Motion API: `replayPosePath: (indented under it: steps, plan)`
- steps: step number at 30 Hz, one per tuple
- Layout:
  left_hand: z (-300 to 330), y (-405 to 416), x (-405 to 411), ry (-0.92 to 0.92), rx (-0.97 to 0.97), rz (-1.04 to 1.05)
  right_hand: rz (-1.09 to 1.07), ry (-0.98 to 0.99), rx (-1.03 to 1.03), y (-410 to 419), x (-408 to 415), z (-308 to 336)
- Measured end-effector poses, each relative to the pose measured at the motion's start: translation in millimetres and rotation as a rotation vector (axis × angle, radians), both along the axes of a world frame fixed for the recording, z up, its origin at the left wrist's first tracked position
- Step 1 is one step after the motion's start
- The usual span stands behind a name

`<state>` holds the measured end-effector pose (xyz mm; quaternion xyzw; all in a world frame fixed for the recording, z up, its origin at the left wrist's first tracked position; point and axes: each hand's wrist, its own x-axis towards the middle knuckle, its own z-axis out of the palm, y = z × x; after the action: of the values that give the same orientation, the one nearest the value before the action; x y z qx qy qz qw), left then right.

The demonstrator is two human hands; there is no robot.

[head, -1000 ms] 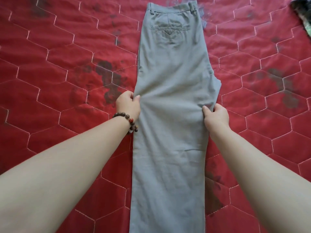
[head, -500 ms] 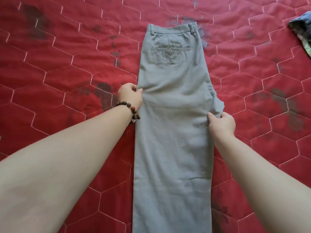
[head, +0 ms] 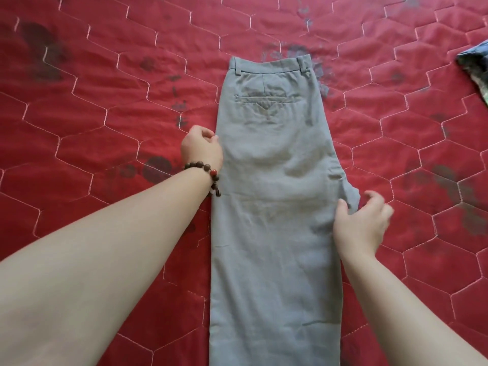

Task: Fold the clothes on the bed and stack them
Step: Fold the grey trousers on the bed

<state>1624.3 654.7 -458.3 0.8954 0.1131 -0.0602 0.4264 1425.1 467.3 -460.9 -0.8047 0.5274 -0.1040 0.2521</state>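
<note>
Grey trousers (head: 274, 207) lie lengthwise on the red quilted bed (head: 105, 128), folded leg over leg, waistband far from me and back pocket facing up. My left hand (head: 202, 150), with a bead bracelet on the wrist, pinches the trousers' left edge near the seat. My right hand (head: 363, 223) is at the right edge by the crotch point; its thumb touches the cloth and its fingers are spread and lifted off it. The leg ends run out of view at the bottom.
Another garment (head: 475, 67), blue and patterned, lies at the far right edge of the bed. Dark blotches mark the red cover around the trousers.
My right hand has let go of the crotch point and opened its fingers. My left hand stays on the left edge. The camera view has tilted, so the trousers sit lower in frame.
</note>
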Motion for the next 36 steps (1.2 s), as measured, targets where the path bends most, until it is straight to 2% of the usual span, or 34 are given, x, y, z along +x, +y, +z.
replayPosePath:
  steps: [2,4,6,7,10,12,15,17,18,20,22,23,25,27,29,31,33,34,35,36]
  plan:
    - [2,0,-8,-0.243,0.102,-0.126,0.278,-0.023,-0.274,14,3,4]
    - [-3,-9,-22,-0.424,0.219,-0.457,0.645,-0.079,-0.397,35,11,0]
    - [-15,-20,-36,-0.356,0.369,-0.772,0.964,-0.065,-0.388,56,21,-11]
    - [-23,-24,-39,-0.289,0.459,-0.835,1.076,-0.021,-0.353,64,27,-17]
    - [-42,-26,-37,-0.210,0.691,-0.797,1.226,0.140,-0.284,55,51,-32]
    - [-48,-24,-36,-0.227,0.721,-0.754,1.236,0.259,-0.352,23,71,-37]
    - [-51,-24,-39,-0.255,0.685,-0.716,0.979,0.476,-0.444,-34,102,-38]
    - [-51,-26,-39,-0.255,0.676,-0.717,0.890,0.464,-0.526,-45,119,-36]
    - [-51,-25,-38,-0.244,0.681,-0.725,0.926,0.377,-0.520,-38,129,-34]
    - [-51,-26,-37,-0.221,0.694,-0.727,1.152,0.190,-0.410,-19,152,-32]
    - [-52,-26,-38,-0.206,0.699,-0.717,1.394,0.195,-0.309,-12,176,-34]
    - [-52,-26,-38,-0.205,0.697,-0.715,1.431,0.251,-0.343,-18,191,-35]
    - [-54,-26,-37,-0.219,0.694,-0.714,1.288,0.377,-0.472,-43,222,-41]
    - [-55,-26,-37,-0.237,0.694,-0.713,0.971,0.493,-0.537,-70,251,-39]
    - [-57,-25,-38,-0.251,0.693,-0.714,0.789,0.456,-0.559,-74,269,-35]
    - [-57,-25,-37,-0.253,0.702,-0.718,0.891,0.232,-0.516,-39,269,-32]
    - [-56,-26,-37,-0.245,0.714,-0.721,1.196,0.049,-0.387,7,245,-33]
    - [-56,-26,-37,-0.246,0.717,-0.720,1.316,0.043,-0.369,20,224,-37]
    - [-56,-26,-37,-0.249,0.719,-0.721,1.343,0.101,-0.387,22,202,-40]
    - [-56,-26,-38,-0.252,0.720,-0.721,1.282,0.188,-0.411,9,182,-42]
